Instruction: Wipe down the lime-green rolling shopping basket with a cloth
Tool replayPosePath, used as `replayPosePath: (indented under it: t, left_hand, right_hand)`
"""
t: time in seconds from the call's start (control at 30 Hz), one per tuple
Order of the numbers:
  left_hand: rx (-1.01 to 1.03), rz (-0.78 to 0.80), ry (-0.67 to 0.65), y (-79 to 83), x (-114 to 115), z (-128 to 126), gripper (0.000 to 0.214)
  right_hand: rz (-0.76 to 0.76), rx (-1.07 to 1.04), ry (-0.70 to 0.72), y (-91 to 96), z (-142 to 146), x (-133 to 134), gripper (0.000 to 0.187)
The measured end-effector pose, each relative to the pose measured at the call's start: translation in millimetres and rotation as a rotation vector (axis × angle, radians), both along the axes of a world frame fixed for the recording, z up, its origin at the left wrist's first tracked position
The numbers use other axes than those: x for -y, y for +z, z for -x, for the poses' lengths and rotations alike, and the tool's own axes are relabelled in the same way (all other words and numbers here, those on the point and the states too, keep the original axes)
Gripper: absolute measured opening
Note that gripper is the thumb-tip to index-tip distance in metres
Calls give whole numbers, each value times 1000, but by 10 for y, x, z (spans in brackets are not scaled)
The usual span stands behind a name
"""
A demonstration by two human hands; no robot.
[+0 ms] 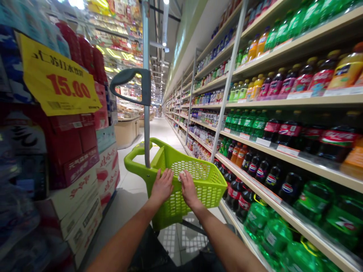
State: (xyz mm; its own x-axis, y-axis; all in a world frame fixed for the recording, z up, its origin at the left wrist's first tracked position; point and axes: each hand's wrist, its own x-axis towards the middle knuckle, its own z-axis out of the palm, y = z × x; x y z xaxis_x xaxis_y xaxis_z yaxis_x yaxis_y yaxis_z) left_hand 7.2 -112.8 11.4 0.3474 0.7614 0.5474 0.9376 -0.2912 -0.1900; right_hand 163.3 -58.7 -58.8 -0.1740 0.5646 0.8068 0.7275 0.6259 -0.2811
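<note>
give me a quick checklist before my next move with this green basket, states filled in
1. Left hand touching the green basket: ok, at the near rim.
2. Right hand touching it too: ok, at the same rim.
3. White scrap identified: cannot tell, small and partly covered by the right hand.
4. Grey handle in hand: not ok, neither hand is on it.
5. Basket contents known: cannot tell, much of the inside is hidden.

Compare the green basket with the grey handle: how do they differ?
Colour: the green basket is bright lime; the grey handle is dark and dull.
Form: the basket is a perforated bin; the handle is a loop.
Contact: the left hand and right hand are at the basket's rim; neither touches the handle.
Shared: both appear joined to one upright pole.
</note>
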Motion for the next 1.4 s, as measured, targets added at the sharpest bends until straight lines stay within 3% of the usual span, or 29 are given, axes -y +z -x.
replayPosePath:
  t: [0.1, 0.2, 0.27, 0.33, 0.4, 0.5, 0.57, 0.63, 0.7, 0.77, 0.93, 1.0, 1.07, 1.2, 1.27, 1.4]
  left_hand:
    - [-12, -1, -10, -9, -10, 49, 48]
    - [1, 0, -7, -15, -19, 46, 48]
    - [13, 5, -4, -21, -27, 1, 49]
    - [26, 8, 0, -24, -34, -49, 51]
    - [34, 10, -17, -14, -31, -50, 49]
    - [43, -48, -95, 59, 8, 141, 45]
    - [112, -166, -63, 150, 49, 385, 47]
    - [228, -274, 64, 255, 81, 639, 49]
    - [284, -264, 154, 346, 87, 823, 50]
    - [272, -179, 167, 402, 73, 905, 48]
    - [227, -109, 142, 391, 43, 899, 50]
    - [192, -97, 118, 368, 48, 919, 52]
    - [163, -86, 110, 356, 57, 949, 54]
    - [155, -46, 130, 360, 88, 952, 57]
    - [162, -22, 133, 366, 99, 925, 58]
    - [151, 20, 132, 393, 108, 929, 57]
  right_hand:
    - [-1, 15, 4, -35, -231, 19, 53]
    - [16, -49, -175, -181, -832, 51, 52]
    - [34, -93, -264, -220, -991, 61, 50]
    - [45, -91, -230, -172, -788, 56, 51]
    - [34, -57, -98, -60, -342, 45, 55]
    - [-9, -18, 82, 95, 203, 35, 56]
    - [-17, -14, 115, 103, 228, 29, 54]
    - [-2, -37, 81, 40, 48, 17, 55]
    - [16, -73, 39, -11, -109, 6, 56]
    - [19, -88, 50, 32, -42, 12, 56]
    - [-36, -23, 216, 553, 957, 83, 51]
    - [-81, 23, 251, 710, 1213, 100, 47]
    - [-113, 67, 257, 719, 1198, 106, 42]
    - [-123, 49, 209, 479, 728, 104, 35]
    - [-135, 23, 219, 446, 618, 86, 35]
    - [-205, 18, 352, 720, 950, 67, 32]
